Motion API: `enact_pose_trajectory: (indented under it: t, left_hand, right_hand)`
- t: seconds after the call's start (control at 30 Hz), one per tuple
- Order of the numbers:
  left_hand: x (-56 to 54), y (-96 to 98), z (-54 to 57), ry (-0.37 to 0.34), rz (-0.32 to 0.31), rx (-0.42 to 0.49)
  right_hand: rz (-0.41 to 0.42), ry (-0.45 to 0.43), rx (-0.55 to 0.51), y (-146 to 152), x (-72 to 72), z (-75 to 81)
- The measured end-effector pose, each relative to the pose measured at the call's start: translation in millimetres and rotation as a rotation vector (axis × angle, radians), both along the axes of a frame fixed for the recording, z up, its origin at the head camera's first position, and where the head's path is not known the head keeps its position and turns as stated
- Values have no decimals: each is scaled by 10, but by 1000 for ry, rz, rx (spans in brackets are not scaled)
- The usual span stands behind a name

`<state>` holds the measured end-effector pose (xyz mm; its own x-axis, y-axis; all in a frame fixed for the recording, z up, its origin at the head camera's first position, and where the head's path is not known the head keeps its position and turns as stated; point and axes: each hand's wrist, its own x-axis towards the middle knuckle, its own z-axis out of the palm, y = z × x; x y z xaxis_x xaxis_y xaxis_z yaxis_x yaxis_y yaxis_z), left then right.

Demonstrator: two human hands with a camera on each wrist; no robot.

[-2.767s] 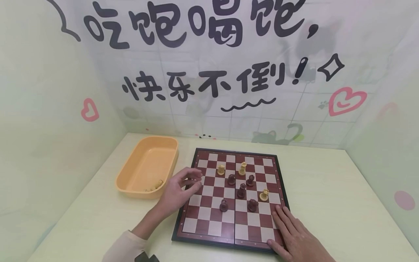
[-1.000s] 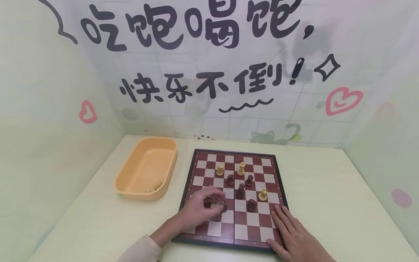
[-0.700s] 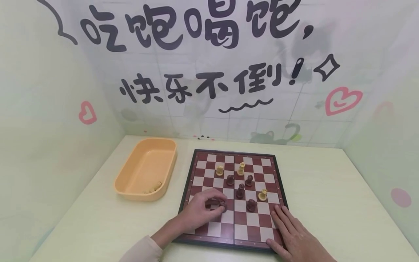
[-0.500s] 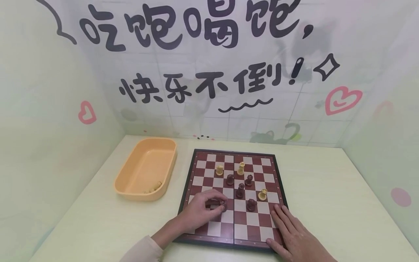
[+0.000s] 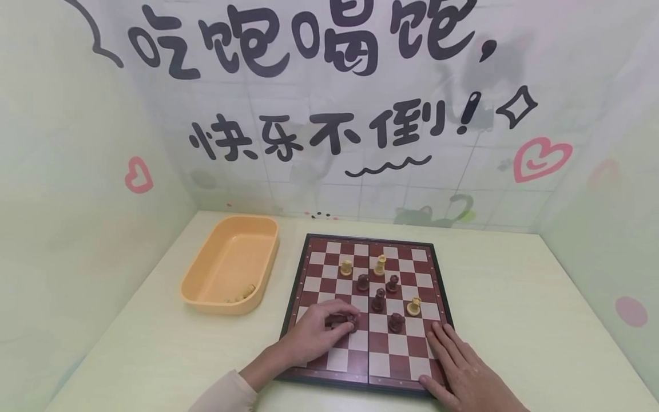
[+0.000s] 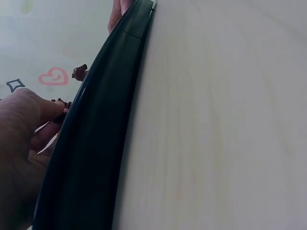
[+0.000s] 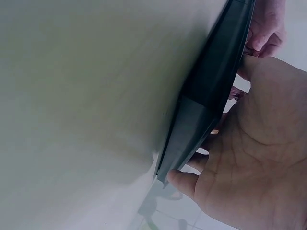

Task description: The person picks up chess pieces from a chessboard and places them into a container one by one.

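Chessboard [image 5: 380,363] lies flat on the table [image 5: 494,286]: red-brown and white checks, dark edging, split down the middle. Orange tray [image 5: 234,257] sits beyond the board's left edge, toward the table's far-left corner, few pale bits [image 5: 249,290] in its near end. Right hand [image 5: 465,372] has fingers straight, resting over the board's right edge by the near-right corner; probably steadying it. Left hand [image 5: 316,332] has just moved in from the board's left edge; fingers now curl and pinch one dark chess piece [image 5: 352,319], so work looks to be at the grasp, no lift evident. Piece is in the board's left half, toward the near edge: dark red-brown, seemingly upright, partly hidden by fingertips. Other dark pieces [image 5: 378,300] and three pale pieces [image 5: 380,265] stand mid-board and farther back.
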<state>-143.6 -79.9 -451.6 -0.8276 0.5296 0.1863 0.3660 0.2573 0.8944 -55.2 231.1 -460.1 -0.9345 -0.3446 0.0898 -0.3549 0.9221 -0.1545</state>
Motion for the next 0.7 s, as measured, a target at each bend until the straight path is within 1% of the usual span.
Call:
enact_pose_trajectory:
  t: [0.13,0.27,0.33,0.53,0.6,0.7]
  left_hand:
    - [13,-1,-12,-8,5,11]
    - [17,-6,-12,6,14,15]
    - [20,-13,-2,13,24,27]
    - [12,-30,67,54,86,86]
    - [7,-34,86,60,92,92]
    - [3,-44,83,62,93,86]
  right_hand:
    - [-4,-9,1,-5,1,-5]
    - [-7,-10,-2,-8,-1,0]
    - [-10,-20,2,-9,1,4]
    - [-18,-39,6,-15,6,12]
    - [-22,-35,3,-17,7,8]
    - [-20,-22,2,-19,9,-9]
